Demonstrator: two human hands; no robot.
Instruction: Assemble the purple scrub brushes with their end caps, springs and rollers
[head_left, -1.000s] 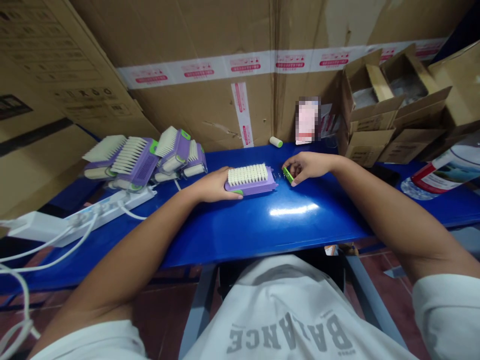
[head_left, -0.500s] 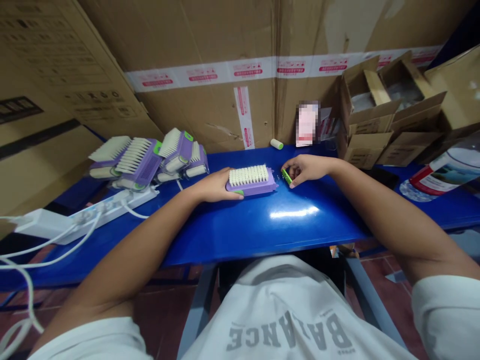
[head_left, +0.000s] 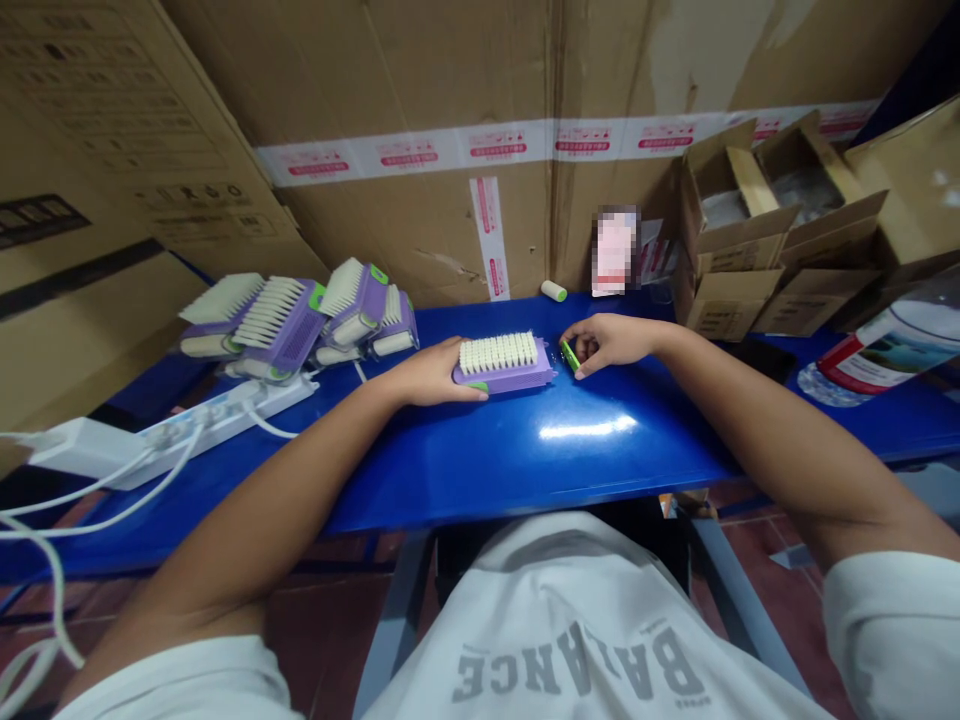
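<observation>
On the blue table, a purple brush (head_left: 510,374) lies with its pale bristles facing up. My left hand (head_left: 439,373) is wrapped round its left end, where a bit of green shows. Small prongs stick out of the brush's bare right end. My right hand (head_left: 609,342) pinches a thin green end cap (head_left: 571,357) by its edges, a short gap away from those prongs. Some tiny bits, too small to name, show between cap and brush. A short white roller with a green end (head_left: 553,290) lies behind, near the cardboard.
Several purple brushes (head_left: 289,320) are heaped at the left, behind a white power strip (head_left: 217,425) with cables. At the right stand small open cardboard boxes (head_left: 739,300) and a large water bottle (head_left: 877,350). Tall cardboard (head_left: 420,230) closes off the back.
My right hand and the green end cap have shifted very slightly left, toward the brush. My left hand and the brush stay in place.
</observation>
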